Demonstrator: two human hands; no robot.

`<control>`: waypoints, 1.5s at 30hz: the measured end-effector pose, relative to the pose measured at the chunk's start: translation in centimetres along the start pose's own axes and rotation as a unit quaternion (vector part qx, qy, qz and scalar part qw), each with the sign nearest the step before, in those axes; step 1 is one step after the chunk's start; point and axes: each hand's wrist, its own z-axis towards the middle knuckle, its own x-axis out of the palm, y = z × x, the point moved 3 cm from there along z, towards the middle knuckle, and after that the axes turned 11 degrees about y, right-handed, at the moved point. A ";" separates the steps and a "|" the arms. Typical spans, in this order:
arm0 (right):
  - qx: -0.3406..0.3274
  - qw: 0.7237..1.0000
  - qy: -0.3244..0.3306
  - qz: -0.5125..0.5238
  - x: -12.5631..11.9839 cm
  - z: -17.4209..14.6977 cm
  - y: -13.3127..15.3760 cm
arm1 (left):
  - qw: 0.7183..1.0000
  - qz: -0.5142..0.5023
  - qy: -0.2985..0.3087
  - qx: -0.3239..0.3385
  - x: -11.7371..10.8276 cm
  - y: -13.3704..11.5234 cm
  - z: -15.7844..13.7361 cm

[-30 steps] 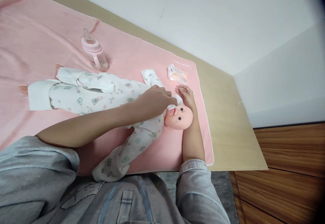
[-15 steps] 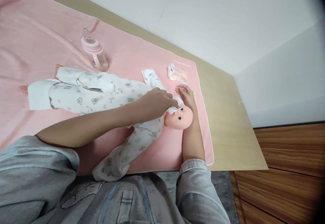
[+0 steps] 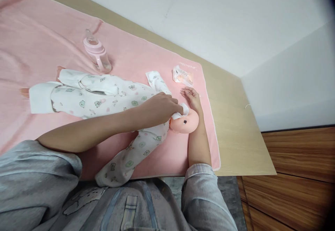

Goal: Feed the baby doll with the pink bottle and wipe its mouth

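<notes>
A baby doll point(image 3: 192, 121) in white patterned clothes point(image 3: 123, 91) lies on its back on a pink blanket point(image 3: 131, 56), its head toward the right. My left hand point(image 3: 163, 109) pinches a small white wipe point(image 3: 182, 111) against the doll's face, covering the mouth area and one eye; the other dark eye shows. Beyond the top of the doll's head, my right hand point(image 3: 192, 98) rests on the blanket with fingers loosely stretched out and holding nothing. The right forearm lies alongside the head.
A pink-capped baby bottle point(image 3: 98, 54) is on the blanket near the doll's legs. Just beyond my right hand lies a small, crumpled clear wrapper point(image 3: 182, 76). The wooden tabletop point(image 3: 235, 129) shows around the blanket, with a white wall point(image 3: 209, 21) behind.
My left hand has shifted slightly with the wipe, which now covers the doll's far eye, visible before. The right hand stays where it was.
</notes>
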 end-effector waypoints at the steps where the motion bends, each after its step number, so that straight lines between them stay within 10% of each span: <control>1: 0.001 1.000 -0.001 -0.002 0.0 0.0 0.0 | 1.000 -0.001 0.001 -0.001 0.0 0.0 0.0; 9: 0.023 1.000 0.000 -0.016 0.7 -0.6 2.1 | 0.998 -0.047 -0.036 -0.027 -2.1 0.1 -0.6; 20: -0.100 0.948 0.155 -0.258 11.7 -7.0 18.4 | 0.994 -0.010 -0.089 -0.066 -5.8 3.2 -3.2; 33: -0.079 0.913 0.094 -0.390 18.3 -9.1 17.5 | 0.983 0.061 -0.089 -0.151 -8.3 3.3 -5.3; 37: -0.079 0.930 0.028 -0.357 16.9 -7.6 16.9 | 0.982 0.064 -0.119 -0.132 -8.6 3.9 -6.5; 45: -0.020 0.943 -0.149 -0.297 6.4 0.3 15.8 | 0.994 0.010 -0.112 0.006 -10.9 2.2 -13.1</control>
